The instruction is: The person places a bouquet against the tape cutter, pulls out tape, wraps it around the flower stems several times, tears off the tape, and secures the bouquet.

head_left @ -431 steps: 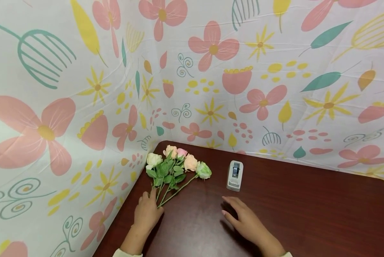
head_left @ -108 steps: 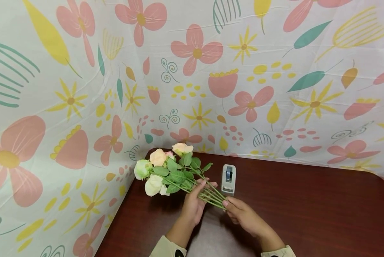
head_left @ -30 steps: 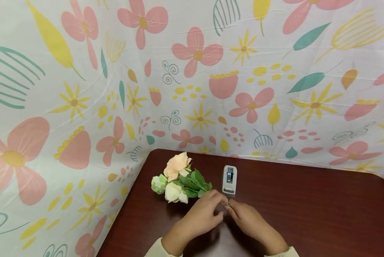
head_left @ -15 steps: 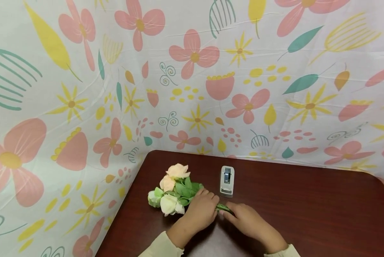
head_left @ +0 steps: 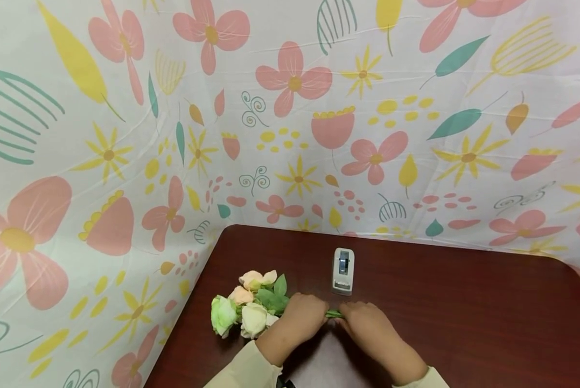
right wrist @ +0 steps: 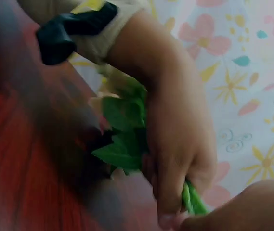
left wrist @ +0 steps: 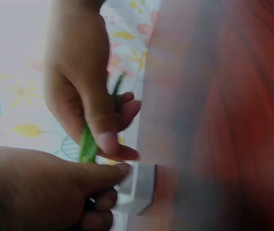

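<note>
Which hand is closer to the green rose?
The left hand: it grips the stems just past the leaves, nearer the green rose. The right hand holds them farther along, beyond the left.

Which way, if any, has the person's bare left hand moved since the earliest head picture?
Yes: the bare left hand has moved rightward, now closer to the oblong white tape dispenser on the dark red-brown table.
</note>
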